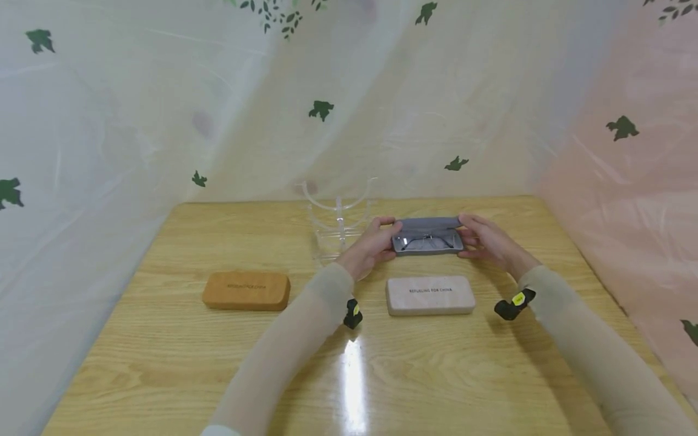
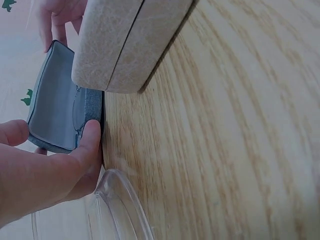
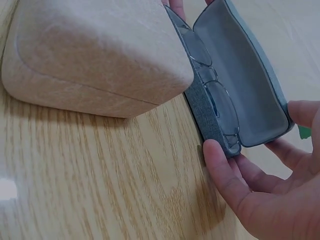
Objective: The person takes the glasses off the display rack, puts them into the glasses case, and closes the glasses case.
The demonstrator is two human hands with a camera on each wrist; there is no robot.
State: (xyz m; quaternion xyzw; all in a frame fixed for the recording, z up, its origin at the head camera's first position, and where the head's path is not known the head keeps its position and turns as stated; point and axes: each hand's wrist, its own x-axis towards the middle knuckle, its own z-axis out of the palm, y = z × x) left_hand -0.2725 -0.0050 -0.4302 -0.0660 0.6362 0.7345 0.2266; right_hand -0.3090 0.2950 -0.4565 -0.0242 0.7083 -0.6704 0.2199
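A blue-grey glasses case (image 1: 428, 224) stands open toward the back of the table, its lid raised. Inside lies a pair of thin-framed glasses (image 3: 223, 107), folded, with the lenses facing up. My left hand (image 1: 377, 241) grips the case's left end, with a finger at the lid and the thumb (image 2: 91, 134) against the base. At the opposite end my right hand (image 1: 487, 239) holds the case likewise, fingers at both the lid edge and the base corner, as the right wrist view shows.
A pale pink glasses case (image 1: 431, 300), closed, lies in front of the open one. Farther left is a closed orange-brown case (image 1: 245, 290). A clear plastic display stand (image 1: 339, 225) rises just left of my left hand. Patterned curtain (image 1: 382, 133) hangs behind the table.
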